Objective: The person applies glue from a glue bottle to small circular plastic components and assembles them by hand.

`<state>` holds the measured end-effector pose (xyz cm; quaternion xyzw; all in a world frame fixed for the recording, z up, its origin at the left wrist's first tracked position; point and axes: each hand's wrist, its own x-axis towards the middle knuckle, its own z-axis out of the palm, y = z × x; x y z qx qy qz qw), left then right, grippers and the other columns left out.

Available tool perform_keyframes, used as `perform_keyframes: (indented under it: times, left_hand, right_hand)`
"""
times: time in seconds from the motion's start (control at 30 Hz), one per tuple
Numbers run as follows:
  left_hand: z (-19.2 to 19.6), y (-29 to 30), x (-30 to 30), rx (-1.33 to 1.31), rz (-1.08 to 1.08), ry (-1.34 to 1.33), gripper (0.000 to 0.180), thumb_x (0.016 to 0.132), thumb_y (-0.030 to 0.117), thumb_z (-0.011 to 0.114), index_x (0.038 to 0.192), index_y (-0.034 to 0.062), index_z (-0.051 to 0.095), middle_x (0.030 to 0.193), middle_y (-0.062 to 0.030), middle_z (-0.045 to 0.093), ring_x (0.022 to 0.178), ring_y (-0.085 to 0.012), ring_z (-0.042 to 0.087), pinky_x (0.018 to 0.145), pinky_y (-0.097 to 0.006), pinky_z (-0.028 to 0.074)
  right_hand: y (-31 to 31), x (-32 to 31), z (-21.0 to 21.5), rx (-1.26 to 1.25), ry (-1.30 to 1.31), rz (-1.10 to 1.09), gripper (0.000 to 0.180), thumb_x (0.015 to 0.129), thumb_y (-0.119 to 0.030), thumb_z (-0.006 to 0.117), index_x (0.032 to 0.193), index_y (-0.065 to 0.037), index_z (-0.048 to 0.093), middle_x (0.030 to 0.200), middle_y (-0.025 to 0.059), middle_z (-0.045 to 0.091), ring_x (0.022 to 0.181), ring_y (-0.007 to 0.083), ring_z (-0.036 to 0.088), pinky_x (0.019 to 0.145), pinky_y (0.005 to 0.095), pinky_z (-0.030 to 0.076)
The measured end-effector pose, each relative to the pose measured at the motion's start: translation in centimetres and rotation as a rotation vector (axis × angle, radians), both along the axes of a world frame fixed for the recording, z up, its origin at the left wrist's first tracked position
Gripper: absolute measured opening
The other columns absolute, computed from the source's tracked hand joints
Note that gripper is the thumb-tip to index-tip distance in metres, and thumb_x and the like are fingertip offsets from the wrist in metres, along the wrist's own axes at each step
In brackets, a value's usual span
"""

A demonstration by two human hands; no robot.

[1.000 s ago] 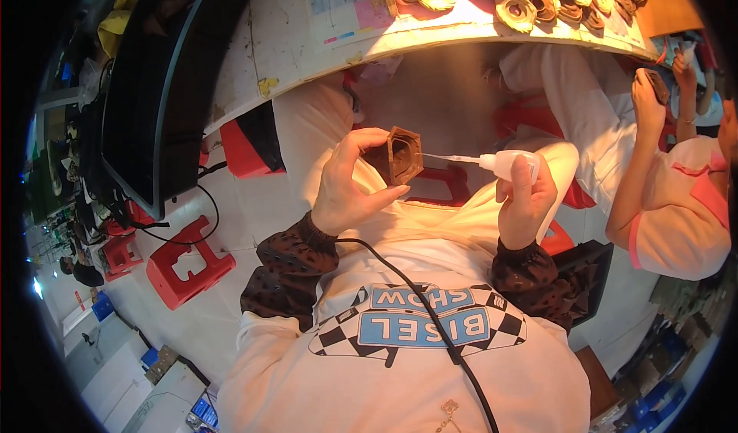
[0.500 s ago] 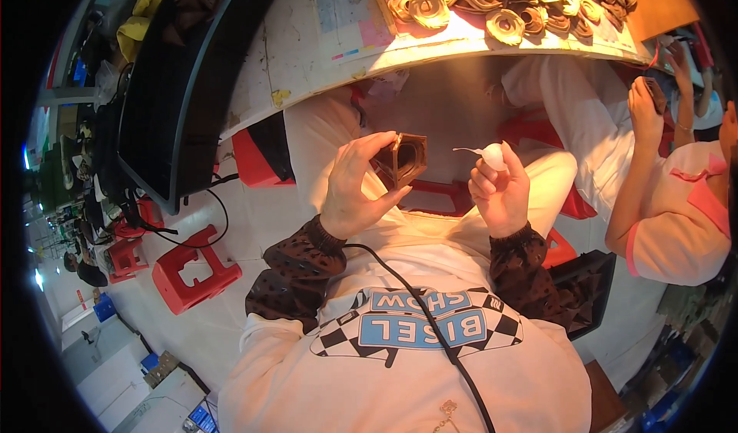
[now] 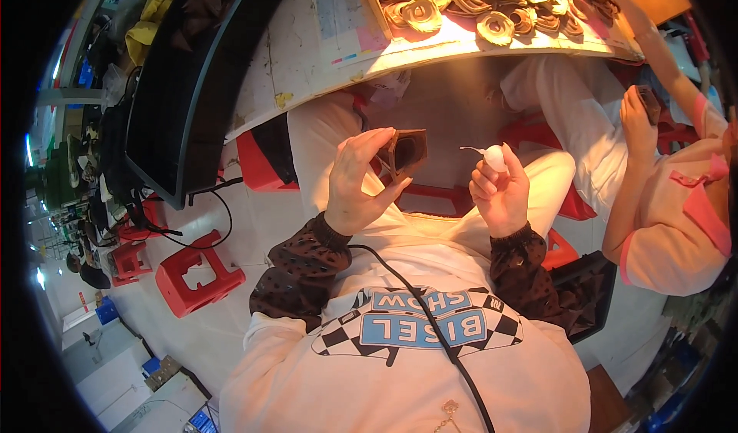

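Between the thumb and fingers of my left hand (image 3: 352, 181) is a brown, angular, hollow piece (image 3: 408, 153). Its opening faces up and shows a dark, ringed inside. My right hand (image 3: 501, 202) grips a small white bulb-shaped squeeze bottle (image 3: 494, 158) between thumb and fingers. The bottle's thin nozzle points left toward the brown piece, with a gap between them. Both hands are over my lap, in front of the table edge.
Many brown flower-shaped pieces (image 3: 492, 27) lie on the table (image 3: 296, 64) ahead. A black tray (image 3: 165, 118) stands at left, a red stool (image 3: 201, 275) below it. At right a co-worker (image 3: 669, 218) reaches to the pile and holds a brown piece (image 3: 650, 104). A black cable (image 3: 419, 298) crosses my shirt.
The co-worker's arm has reached across to the pile on the table. The brown piece in my left hand is turned slightly. My right hand stays nearly still with the white bottle.
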<state>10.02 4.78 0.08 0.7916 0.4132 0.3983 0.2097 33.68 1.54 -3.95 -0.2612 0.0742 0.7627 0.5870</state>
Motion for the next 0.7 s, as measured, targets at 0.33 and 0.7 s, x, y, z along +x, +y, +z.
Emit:
perform_keyframes:
  times: [0.33, 0.7]
  left_hand:
    - [-0.36, 0.24, -0.65, 0.117, -0.019, -0.044, 0.073, 0.061, 0.002, 0.081, 0.126, 0.0061, 0.048, 0.121, -0.0141, 0.055, 0.107, -0.0301, 0.056, 0.091, -0.039, 0.045]
    - [-0.70, 0.79, -0.54, 0.173, -0.042, -0.159, 0.075, 0.064, 0.001, 0.082, 0.128, 0.0022, 0.043, 0.126, -0.0187, 0.053, 0.113, -0.0291, 0.055, 0.093, -0.035, 0.048]
  right_hand:
    - [-0.20, -0.29, 0.22, -0.015, 0.006, 0.000, 0.030, 0.096, -0.031, 0.050, 0.082, -0.006, 0.056, 0.057, 0.0007, 0.042, 0.046, 0.0110, 0.036, 0.043, 0.0239, 0.028]
    - [-0.19, 0.19, 0.47, 0.037, 0.040, -0.027, 0.028, 0.095, -0.030, 0.047, 0.088, -0.005, 0.056, 0.061, 0.0011, 0.044, 0.049, 0.0112, 0.039, 0.045, 0.0241, 0.031]
